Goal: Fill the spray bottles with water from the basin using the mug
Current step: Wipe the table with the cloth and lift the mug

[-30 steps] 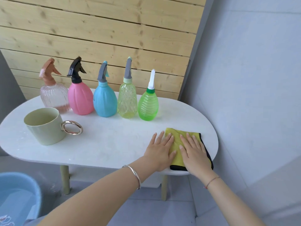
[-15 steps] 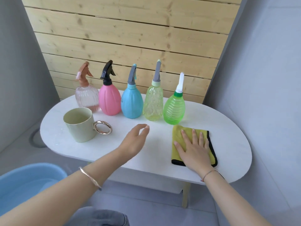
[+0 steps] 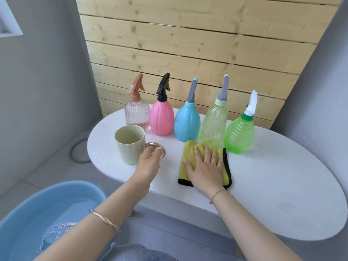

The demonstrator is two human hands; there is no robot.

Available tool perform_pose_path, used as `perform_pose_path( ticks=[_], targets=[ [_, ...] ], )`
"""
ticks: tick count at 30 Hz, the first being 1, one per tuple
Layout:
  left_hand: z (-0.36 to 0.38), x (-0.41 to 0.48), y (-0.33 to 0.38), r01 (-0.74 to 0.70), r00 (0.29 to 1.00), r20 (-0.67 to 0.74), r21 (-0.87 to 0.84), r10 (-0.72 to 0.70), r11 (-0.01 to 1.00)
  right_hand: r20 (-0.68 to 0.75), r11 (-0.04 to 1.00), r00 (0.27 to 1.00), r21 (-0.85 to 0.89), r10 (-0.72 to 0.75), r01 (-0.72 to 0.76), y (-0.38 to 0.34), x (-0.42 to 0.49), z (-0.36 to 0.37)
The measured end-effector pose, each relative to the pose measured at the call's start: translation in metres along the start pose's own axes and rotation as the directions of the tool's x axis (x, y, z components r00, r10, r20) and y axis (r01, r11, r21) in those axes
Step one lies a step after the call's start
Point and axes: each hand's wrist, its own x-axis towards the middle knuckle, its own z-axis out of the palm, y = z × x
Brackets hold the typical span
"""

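Observation:
Several spray bottles stand in a row at the back of the white oval table point(image 3: 263, 185): clear pink point(image 3: 136, 114), pink point(image 3: 161, 117), blue point(image 3: 186, 123), pale yellow-green point(image 3: 213, 125) and bright green point(image 3: 239, 134). A pale green mug point(image 3: 130, 144) with a metal ring handle point(image 3: 156, 146) stands on the table's left part. My left hand point(image 3: 148, 162) is at that ring handle, its fingertips curled onto it. My right hand point(image 3: 204, 166) lies flat on a yellow cloth point(image 3: 190, 147). A blue basin point(image 3: 47, 213) holding water sits on the floor at lower left.
A wooden slat wall rises right behind the bottles, with grey walls on both sides. A round floor drain point(image 3: 79, 153) lies left of the table. The table's near edge is just above my lap.
My left hand left the cloth and moved left to the mug's ring handle. My right hand stayed on the cloth. The view shifted left, bringing the basin into sight.

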Motion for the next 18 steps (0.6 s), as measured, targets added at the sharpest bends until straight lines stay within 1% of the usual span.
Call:
perform_pose_path(
  ticks=[2, 4, 6, 8, 12, 15, 18],
  targets=[
    [0.003, 0.004, 0.002, -0.029, 1.000, 0.001, -0.084, 0.029, 0.996, -0.013, 1.000, 1.000, -0.007, -0.022, 0.022, -0.003, 0.003, 0.000],
    [0.006, 0.007, 0.002, -0.009, 1.000, 0.014, -0.186, 0.012, 0.983, -0.025, 0.999, 0.998, -0.016, -0.051, 0.051, 0.002, 0.005, -0.003],
    [0.006, 0.009, 0.001, -0.007, 1.000, 0.001, -0.231, 0.007, 0.973, -0.033, 0.996, 0.996, -0.026, -0.085, 0.085, 0.007, 0.006, -0.005],
    [0.002, 0.010, -0.002, -0.029, 0.999, -0.021, -0.224, 0.025, 0.974, -0.044, 0.993, 0.993, -0.052, -0.109, 0.107, 0.007, 0.007, -0.005],
    [-0.016, 0.005, -0.009, -0.068, 0.998, -0.016, -0.180, 0.066, 0.981, 0.030, 0.991, 0.992, -0.058, -0.123, 0.125, 0.001, 0.009, -0.001],
    [-0.041, -0.001, -0.013, -0.077, 0.997, -0.012, -0.124, 0.076, 0.989, 0.039, 0.986, 0.988, -0.061, -0.151, 0.154, -0.009, 0.008, 0.000],
    [-0.073, -0.009, -0.011, -0.101, 0.995, -0.015, -0.105, 0.100, 0.989, 0.039, 0.986, 0.987, -0.057, -0.157, 0.159, -0.028, 0.009, 0.002]
  ],
)
